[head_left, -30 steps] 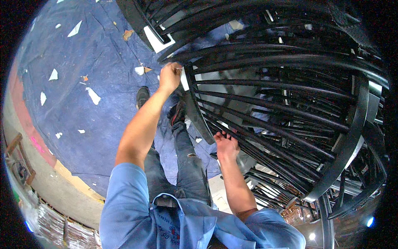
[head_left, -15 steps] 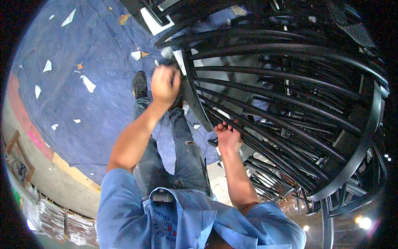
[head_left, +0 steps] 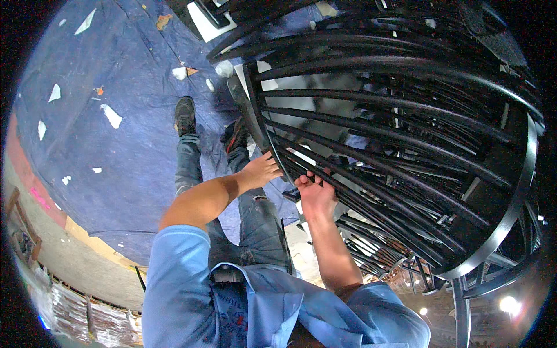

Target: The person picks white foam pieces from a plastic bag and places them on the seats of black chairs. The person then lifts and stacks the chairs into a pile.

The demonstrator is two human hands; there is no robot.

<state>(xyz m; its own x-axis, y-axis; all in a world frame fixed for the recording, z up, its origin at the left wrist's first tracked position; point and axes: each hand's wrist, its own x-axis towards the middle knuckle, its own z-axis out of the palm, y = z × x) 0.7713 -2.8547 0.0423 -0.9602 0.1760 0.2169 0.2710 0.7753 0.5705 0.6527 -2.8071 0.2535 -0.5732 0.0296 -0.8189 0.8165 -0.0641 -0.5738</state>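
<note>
Okay, left hand touching curved rail, right hand just right of it at spindles; can't tell grip, even support advisable.

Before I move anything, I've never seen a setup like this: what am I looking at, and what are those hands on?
There's no machine here: it's a person working bare-handed. The view comes from a wide fisheye camera on their head, looking down, so straight edges bend near the rim. Picture left is their left.

The left hand is at the edge of a curved end rail, part of a black frame with long rods. The right hand has its fingers curled up by the rods near that rail's lower end; how firmly it grips, I can't tell.

Beneath the feet, a blue sheet covers part of the floor, with white scraps scattered on it.
</note>
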